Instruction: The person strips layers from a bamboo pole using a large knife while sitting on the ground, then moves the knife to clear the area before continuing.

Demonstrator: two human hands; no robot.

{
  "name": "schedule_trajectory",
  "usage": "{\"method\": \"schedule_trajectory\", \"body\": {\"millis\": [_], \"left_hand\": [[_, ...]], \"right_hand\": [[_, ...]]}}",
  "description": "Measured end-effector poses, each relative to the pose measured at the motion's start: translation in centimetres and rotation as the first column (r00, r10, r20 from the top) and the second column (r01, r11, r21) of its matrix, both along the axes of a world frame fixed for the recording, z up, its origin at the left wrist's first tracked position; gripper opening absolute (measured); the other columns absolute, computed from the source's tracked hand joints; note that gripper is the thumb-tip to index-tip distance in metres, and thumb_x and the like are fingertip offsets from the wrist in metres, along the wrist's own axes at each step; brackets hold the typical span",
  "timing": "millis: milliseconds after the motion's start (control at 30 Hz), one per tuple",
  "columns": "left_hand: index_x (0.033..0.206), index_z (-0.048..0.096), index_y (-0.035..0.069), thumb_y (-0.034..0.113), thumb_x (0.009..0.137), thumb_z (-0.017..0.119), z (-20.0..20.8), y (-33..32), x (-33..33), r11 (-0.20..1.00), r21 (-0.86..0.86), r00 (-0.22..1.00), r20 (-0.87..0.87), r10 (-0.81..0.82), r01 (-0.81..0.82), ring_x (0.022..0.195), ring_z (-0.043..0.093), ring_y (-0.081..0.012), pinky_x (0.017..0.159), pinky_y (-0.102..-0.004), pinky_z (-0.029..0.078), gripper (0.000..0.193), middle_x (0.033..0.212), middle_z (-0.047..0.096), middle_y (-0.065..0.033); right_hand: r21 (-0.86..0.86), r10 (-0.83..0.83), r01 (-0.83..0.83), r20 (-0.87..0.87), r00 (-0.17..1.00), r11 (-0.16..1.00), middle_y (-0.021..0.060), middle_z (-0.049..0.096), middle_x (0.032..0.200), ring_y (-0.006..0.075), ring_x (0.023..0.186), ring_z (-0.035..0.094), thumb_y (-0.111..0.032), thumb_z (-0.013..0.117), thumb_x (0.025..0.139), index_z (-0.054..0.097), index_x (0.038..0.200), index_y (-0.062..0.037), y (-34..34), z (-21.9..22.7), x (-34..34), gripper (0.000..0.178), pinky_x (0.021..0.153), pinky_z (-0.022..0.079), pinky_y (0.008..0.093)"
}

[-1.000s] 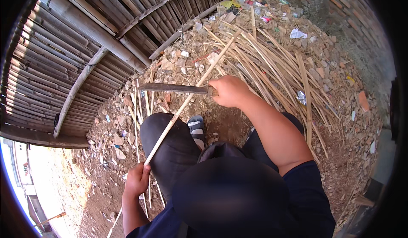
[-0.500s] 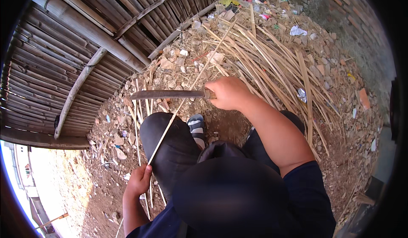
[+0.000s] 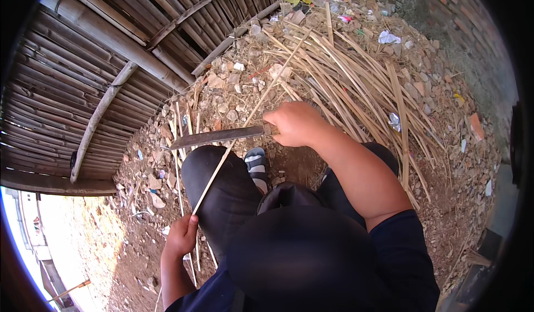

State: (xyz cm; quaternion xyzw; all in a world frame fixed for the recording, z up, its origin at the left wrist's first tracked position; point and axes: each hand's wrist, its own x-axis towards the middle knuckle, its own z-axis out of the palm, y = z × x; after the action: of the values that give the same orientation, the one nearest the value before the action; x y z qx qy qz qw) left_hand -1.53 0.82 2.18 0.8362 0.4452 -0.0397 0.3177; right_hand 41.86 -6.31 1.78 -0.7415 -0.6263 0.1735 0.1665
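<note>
My left hand [image 3: 182,236] is closed round the near end of a long, thin bamboo strip [image 3: 211,180], beside my left knee. From there the strip slants up across the knee toward the far pile. My right hand [image 3: 293,124] grips the handle of a machete [image 3: 219,137], in front of my knees. Its long dark blade points left and crosses over the strip, tip slightly lower than the handle. Whether the edge bites into the strip cannot be made out. Several more thin strips [image 3: 179,170] lie on the ground to the left of my knee.
A heap of split bamboo strips [image 3: 345,84] spreads over the rubble ahead and to the right. A bamboo slat wall [image 3: 72,111] stands at the left, a brick wall [image 3: 467,33] at the right. Litter and stones cover the ground round my sandalled foot [image 3: 256,164].
The machete has come a little nearer along the strip, its tip dipping lower. My right hand has shifted slightly left, while my left hand stays almost still.
</note>
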Motion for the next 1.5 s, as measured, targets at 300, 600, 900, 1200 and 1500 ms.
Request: {"method": "schedule_trajectory", "body": {"millis": [300,600,900,1200,1500], "left_hand": [[0.083,0.057,-0.003,0.041,0.110,0.044,0.6,0.1,0.7,1.000,-0.019,1.000,0.023,0.009,-0.009,0.066,0.058,-0.0435,0.065,-0.0484,0.047,0.054,0.069,0.059,-0.0258],[0.082,0.057,-0.003,0.041,0.110,0.045,-0.2,0.3,0.5,1.000,0.025,1.000,0.016,-0.009,0.009,0.065,0.059,-0.0412,0.064,-0.0483,0.047,0.053,0.068,0.060,-0.0233],[0.084,0.060,-0.002,0.042,0.110,0.044,0.8,0.0,1.0,1.000,0.005,1.000,-0.023,0.015,-0.015,0.072,0.064,-0.0421,0.069,-0.0483,0.049,0.053,0.074,0.064,-0.0238],[0.082,0.059,-0.001,0.043,0.111,0.040,-1.2,0.7,0.1,0.997,-0.041,0.996,0.059,0.063,-0.061,0.065,0.057,-0.0277,0.063,-0.0414,0.046,0.056,0.067,0.058,-0.0143],[0.082,0.058,0.000,0.038,0.110,0.044,-0.3,-0.7,1.0,0.992,0.127,1.000,0.022,0.006,-0.009,0.068,0.064,-0.0489,0.062,-0.0536,0.048,0.048,0.067,0.062,-0.0256]], "right_hand": [[0.137,-0.232,0.258,-0.178,0.956,0.956,0.0228,0.073,0.096,0.0406,0.092,0.070,-0.033,0.078,0.085,0.070,0.115,-0.0014,0.6,-2.8,3.5,0.044,0.085,0.055,0.0467],[-0.040,-0.029,0.023,-0.147,0.989,0.999,0.0204,0.073,0.094,0.0418,0.091,0.070,-0.030,0.078,0.082,0.072,0.117,-0.0092,0.3,-1.3,2.4,0.041,0.081,0.056,0.0487],[-0.014,-0.071,0.070,-0.151,0.986,0.997,0.0196,0.071,0.089,0.0398,0.088,0.070,-0.026,0.075,0.082,0.072,0.102,-0.0098,0.1,-1.3,0.9,0.026,0.078,0.055,0.0497],[-0.026,-0.251,0.251,-0.187,0.950,0.968,0.0215,0.072,0.093,0.0381,0.091,0.071,-0.032,0.077,0.085,0.071,0.111,-0.0042,0.6,-3.6,5.3,0.038,0.082,0.055,0.0460],[0.052,-0.014,0.013,0.022,1.000,0.999,0.0199,0.071,0.086,0.0399,0.088,0.069,-0.030,0.077,0.084,0.072,0.108,-0.0087,-0.5,-0.4,1.8,0.032,0.077,0.054,0.0489]]}}
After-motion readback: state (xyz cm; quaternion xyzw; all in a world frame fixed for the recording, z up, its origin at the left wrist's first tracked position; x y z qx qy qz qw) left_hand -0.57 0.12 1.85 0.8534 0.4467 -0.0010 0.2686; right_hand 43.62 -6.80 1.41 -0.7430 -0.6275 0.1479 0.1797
